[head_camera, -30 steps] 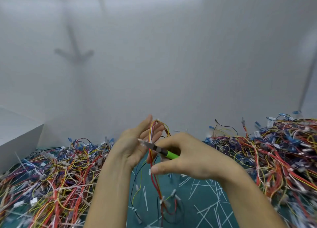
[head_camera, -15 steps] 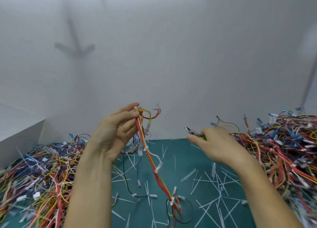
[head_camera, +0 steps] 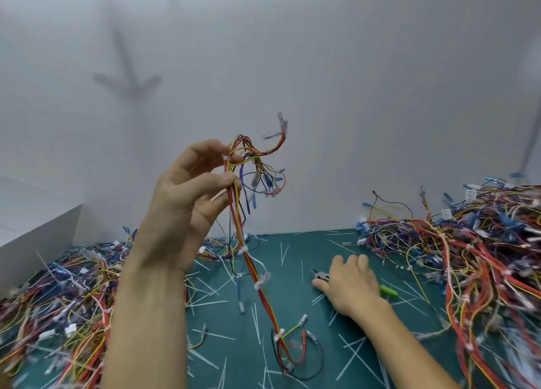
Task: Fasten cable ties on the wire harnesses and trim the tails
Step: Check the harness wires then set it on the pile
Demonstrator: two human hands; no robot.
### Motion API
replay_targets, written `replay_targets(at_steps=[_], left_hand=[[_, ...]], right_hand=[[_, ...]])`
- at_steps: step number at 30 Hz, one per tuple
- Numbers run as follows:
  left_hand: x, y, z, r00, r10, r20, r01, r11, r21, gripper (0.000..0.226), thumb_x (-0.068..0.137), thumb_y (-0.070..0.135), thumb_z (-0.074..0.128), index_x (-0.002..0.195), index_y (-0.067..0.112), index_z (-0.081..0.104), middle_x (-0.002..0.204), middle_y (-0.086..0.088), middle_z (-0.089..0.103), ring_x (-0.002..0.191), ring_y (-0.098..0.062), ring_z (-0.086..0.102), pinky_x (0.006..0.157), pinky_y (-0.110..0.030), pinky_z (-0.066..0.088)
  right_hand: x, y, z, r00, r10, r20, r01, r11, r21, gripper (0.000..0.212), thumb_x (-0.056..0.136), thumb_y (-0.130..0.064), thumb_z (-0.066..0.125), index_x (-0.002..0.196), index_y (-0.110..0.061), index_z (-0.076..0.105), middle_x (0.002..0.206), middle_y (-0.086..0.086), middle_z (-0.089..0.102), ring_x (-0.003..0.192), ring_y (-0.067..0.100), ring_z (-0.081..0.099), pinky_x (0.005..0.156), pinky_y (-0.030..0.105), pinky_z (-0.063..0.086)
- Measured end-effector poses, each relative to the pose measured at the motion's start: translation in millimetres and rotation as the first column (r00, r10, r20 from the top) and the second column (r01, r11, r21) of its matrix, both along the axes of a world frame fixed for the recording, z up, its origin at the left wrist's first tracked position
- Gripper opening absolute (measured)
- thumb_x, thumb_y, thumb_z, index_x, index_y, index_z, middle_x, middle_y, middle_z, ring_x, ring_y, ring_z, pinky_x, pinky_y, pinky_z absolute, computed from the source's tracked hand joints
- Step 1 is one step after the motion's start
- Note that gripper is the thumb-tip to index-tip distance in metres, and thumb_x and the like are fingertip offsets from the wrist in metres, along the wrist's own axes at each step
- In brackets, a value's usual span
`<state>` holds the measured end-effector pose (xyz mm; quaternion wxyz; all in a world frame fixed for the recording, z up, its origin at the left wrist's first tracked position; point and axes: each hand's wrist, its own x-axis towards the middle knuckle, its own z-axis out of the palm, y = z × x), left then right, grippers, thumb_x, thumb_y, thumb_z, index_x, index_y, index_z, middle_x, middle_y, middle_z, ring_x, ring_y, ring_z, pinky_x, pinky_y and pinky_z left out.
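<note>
My left hand (head_camera: 181,207) is raised in front of the white wall and pinches the top of a red, yellow and black wire harness (head_camera: 251,271) between thumb and fingers. The harness hangs down to the green mat (head_camera: 292,254), with white cable ties (head_camera: 279,333) around it at several spots and small connectors fanning out at its top. My right hand (head_camera: 351,286) is low on the mat, palm down, fingers curled over the green-handled cutters (head_camera: 389,290). The metal tip pokes out beside the thumb and the handle end shows behind the hand.
Big tangled heaps of coloured harnesses lie at the left (head_camera: 58,295) and right (head_camera: 483,242) of the mat. Trimmed white tie tails (head_camera: 354,356) are scattered across the middle. A white box (head_camera: 29,221) stands at the far left, a white wall behind.
My hands have parted: the right hand carried the cutters away from the harness, down and right onto the mat. The left hand lifted the harness higher.
</note>
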<state>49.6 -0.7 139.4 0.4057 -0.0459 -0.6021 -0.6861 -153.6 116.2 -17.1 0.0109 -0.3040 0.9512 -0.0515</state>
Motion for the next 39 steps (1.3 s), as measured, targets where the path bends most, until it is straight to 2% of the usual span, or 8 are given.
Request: replay_targets(at_steps=[8, 11, 15, 18, 22, 29, 33, 39], left_hand=[[-2.9, 6.1, 0.1, 1.000, 0.015, -0.010, -0.017, 0.988, -0.156, 0.029, 0.070, -0.002, 0.067, 0.087, 0.021, 0.066, 0.090, -0.001, 0.068, 0.068, -0.017, 0.058, 0.068, -0.023, 0.052], [-4.1, 7.5, -1.0, 1.000, -0.003, 0.006, 0.005, 0.977, -0.215, 0.024, 0.068, 0.009, 0.072, 0.087, 0.023, 0.066, 0.093, -0.002, 0.069, 0.073, -0.019, 0.056, 0.071, -0.023, 0.052], [-8.3, 9.2, -2.9, 0.998, 0.032, 0.054, -0.014, 0.954, -0.298, 0.025, 0.069, 0.007, 0.076, 0.087, 0.022, 0.065, 0.096, -0.006, 0.070, 0.077, -0.018, 0.059, 0.075, -0.026, 0.053], [-13.4, 15.1, -3.6, 0.994, 0.035, 0.104, 0.004, 0.935, -0.353, 0.027, 0.072, -0.004, 0.073, 0.085, 0.019, 0.065, 0.094, -0.006, 0.071, 0.074, -0.016, 0.061, 0.072, -0.027, 0.053], [-13.7, 24.6, -2.4, 0.960, -0.044, 0.275, 0.174, 0.866, -0.470, 0.027, 0.075, -0.005, 0.073, 0.085, 0.019, 0.067, 0.093, -0.004, 0.074, 0.073, -0.013, 0.061, 0.069, -0.023, 0.052], [-16.5, 39.2, -0.4, 0.799, -0.065, 0.598, 0.468, 0.693, -0.548, 0.024, 0.079, -0.005, 0.075, 0.087, 0.016, 0.070, 0.093, -0.016, 0.073, 0.077, -0.021, 0.063, 0.075, -0.038, 0.053], [-24.0, 41.8, -4.7, 0.752, -0.027, 0.659, 0.504, 0.668, -0.548, 0.019, 0.083, -0.001, 0.074, 0.091, 0.016, 0.072, 0.094, -0.007, 0.075, 0.086, -0.026, 0.068, 0.082, -0.035, 0.055], [-23.4, 32.4, -4.9, 0.846, 0.063, 0.529, 0.269, 0.807, -0.526, 0.008, 0.089, 0.016, 0.070, 0.092, 0.018, 0.078, 0.089, -0.009, 0.076, 0.085, -0.018, 0.071, 0.084, -0.029, 0.055]], right_hand=[[2.7, -2.5, -14.1, 0.997, -0.006, -0.076, 0.009, 0.999, 0.042, 0.074, 0.094, -0.073, 0.024, 0.134, -0.014, 0.039, 0.137, 0.013, 0.046, 0.125, 0.030, 0.038, 0.103, 0.042, 0.032], [4.9, -0.9, 12.6, 1.000, -0.002, -0.010, 0.001, 0.984, -0.180, 0.061, 0.099, -0.062, 0.031, 0.132, -0.013, 0.044, 0.136, 0.013, 0.049, 0.126, 0.031, 0.040, 0.103, 0.046, 0.034], [12.3, 9.3, 83.8, 0.949, 0.243, 0.199, 0.068, 0.459, -0.886, 0.026, 0.103, -0.025, 0.044, 0.091, -0.015, 0.065, 0.082, 0.002, 0.069, 0.077, 0.019, 0.059, 0.066, 0.034, 0.048], [30.6, 27.3, 124.5, 0.728, 0.624, 0.284, 0.251, 0.142, -0.957, 0.047, 0.105, -0.041, 0.039, 0.095, -0.009, 0.072, 0.082, 0.007, 0.077, 0.069, 0.015, 0.065, 0.061, 0.025, 0.053], [38.7, 40.8, 141.0, 0.509, 0.766, 0.391, 0.421, 0.175, -0.890, 0.066, 0.100, -0.060, 0.035, 0.108, -0.005, 0.071, 0.103, 0.015, 0.076, 0.094, 0.027, 0.071, 0.088, 0.037, 0.056], [37.7, 52.8, 150.9, 0.287, 0.828, 0.481, 0.648, 0.202, -0.734, 0.042, 0.087, -0.039, 0.065, 0.107, -0.003, 0.064, 0.083, 0.018, 0.074, 0.068, 0.027, 0.073, 0.066, 0.033, 0.058], [41.2, 54.4, 150.9, 0.376, 0.833, 0.407, 0.601, 0.115, -0.791, 0.019, 0.068, -0.019, 0.078, 0.081, -0.006, 0.073, 0.069, 0.010, 0.068, 0.060, 0.018, 0.068, 0.056, 0.027, 0.058], [37.1, 64.3, 153.9, 0.550, 0.777, 0.307, 0.394, 0.082, -0.915, 0.032, 0.069, -0.013, 0.072, 0.100, -0.012, 0.075, 0.084, -0.003, 0.074, 0.070, 0.009, 0.068, 0.072, 0.025, 0.048]])
